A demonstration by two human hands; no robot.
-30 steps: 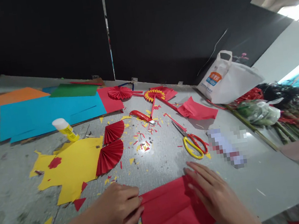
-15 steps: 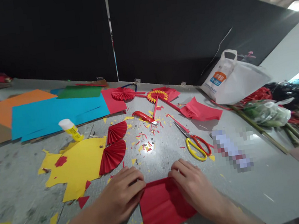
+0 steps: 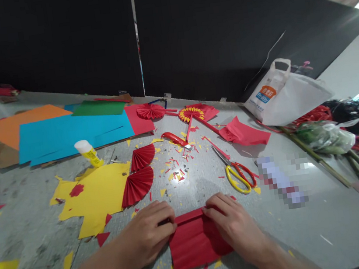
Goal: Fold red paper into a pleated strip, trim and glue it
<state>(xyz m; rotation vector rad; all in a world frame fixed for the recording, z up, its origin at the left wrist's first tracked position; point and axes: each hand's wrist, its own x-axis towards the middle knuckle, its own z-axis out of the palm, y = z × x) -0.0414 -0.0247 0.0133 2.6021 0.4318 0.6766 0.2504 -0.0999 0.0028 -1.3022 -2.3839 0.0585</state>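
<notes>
A red paper sheet (image 3: 196, 247) lies on the table in front of me, a narrow strip folded along its far edge. My left hand (image 3: 155, 228) pinches the left end of that fold, and my right hand (image 3: 226, 218) pinches the right end. Beyond my left hand are two pleated red paper fans (image 3: 138, 186) beside a cut yellow sheet (image 3: 99, 193). Scissors (image 3: 237, 173) with one yellow and one red handle lie beyond my right hand. A red-handled cutter (image 3: 174, 138) rests farther back among paper scraps.
A glue stick (image 3: 88, 153) stands by the yellow sheet. Blue card (image 3: 73, 133) and other coloured sheets lie at the back left. At the right are a white bag (image 3: 280, 97), wrapped greenery (image 3: 323, 137) and stems. A dark panel (image 3: 219, 36) borders the table's back.
The fold along the red sheet's far edge looks wider, and the sheet's near edge has moved away from me. Both hands still pinch it. The view has shifted slightly.
</notes>
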